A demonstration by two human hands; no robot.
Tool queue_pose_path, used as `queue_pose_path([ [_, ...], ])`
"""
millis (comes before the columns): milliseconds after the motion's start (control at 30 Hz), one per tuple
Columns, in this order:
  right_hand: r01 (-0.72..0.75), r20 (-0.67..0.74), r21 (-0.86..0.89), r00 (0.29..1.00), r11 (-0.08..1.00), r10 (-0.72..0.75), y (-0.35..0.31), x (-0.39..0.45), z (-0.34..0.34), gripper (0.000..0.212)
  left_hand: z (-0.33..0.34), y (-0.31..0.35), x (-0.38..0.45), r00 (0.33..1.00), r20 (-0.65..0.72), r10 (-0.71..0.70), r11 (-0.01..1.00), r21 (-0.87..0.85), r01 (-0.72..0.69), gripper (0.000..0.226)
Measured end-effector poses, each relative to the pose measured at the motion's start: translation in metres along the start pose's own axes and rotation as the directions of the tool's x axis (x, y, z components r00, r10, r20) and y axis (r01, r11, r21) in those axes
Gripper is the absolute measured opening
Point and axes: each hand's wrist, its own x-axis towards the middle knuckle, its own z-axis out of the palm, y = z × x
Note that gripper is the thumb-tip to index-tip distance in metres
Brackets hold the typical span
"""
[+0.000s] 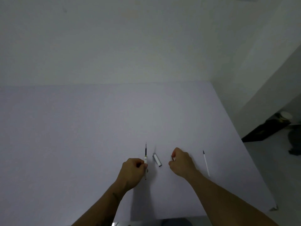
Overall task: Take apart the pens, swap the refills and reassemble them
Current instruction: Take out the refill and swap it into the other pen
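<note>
My left hand (132, 170) is closed around a thin pen refill (145, 154) that points away from me, its dark tip section and metal point sticking out beyond my fingers. A short silver pen barrel piece (157, 159) lies on the white table (81, 128) between my hands. My right hand (180, 161) is closed on a small silver pen part (172, 158), mostly hidden by the fingers. A second refill (206, 163), white with a dark tip, lies alone on the table to the right of my right hand.
The table's right edge (254, 160) runs diagonally close to the loose refill. Beyond it the floor holds dark objects (267, 128) and a round white item (286, 115). A wall stands behind the table.
</note>
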Motion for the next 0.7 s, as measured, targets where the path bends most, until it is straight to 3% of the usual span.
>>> queue_pose_path([
  [167, 0.056, -0.023, -0.042, 0.998, 0.998, -0.057, -0.002, -0.001, 0.004, 0.021, 0.004, -0.005, 0.001, 1.000, 0.019, -0.022, 1.000, 0.014, 0.022, 0.023],
  [333, 0.091, -0.100, 0.024, 0.991, 0.996, -0.088, -0.010, -0.008, 0.001, 0.019, 0.002, -0.009, -0.003, 1.000, 0.018, -0.018, 1.000, 0.024, 0.017, 0.022],
  [467, 0.067, -0.025, 0.264, 0.998, 0.962, -0.063, -0.036, -0.020, 0.002, 0.012, 0.002, -0.009, -0.009, 1.000, 0.018, 0.008, 1.000, 0.025, -0.008, 0.020],
  [567, -0.002, 0.094, 0.473, 0.994, 0.881, -0.048, -0.058, -0.031, 0.005, 0.010, 0.001, -0.007, -0.014, 0.998, 0.029, 0.052, 0.998, 0.035, -0.053, 0.020],
  [700, -0.081, 0.164, 0.619, 0.986, 0.781, -0.027, -0.077, -0.045, 0.005, 0.008, -0.005, -0.004, -0.019, 0.992, 0.053, 0.116, 0.992, 0.040, -0.118, 0.022],
])
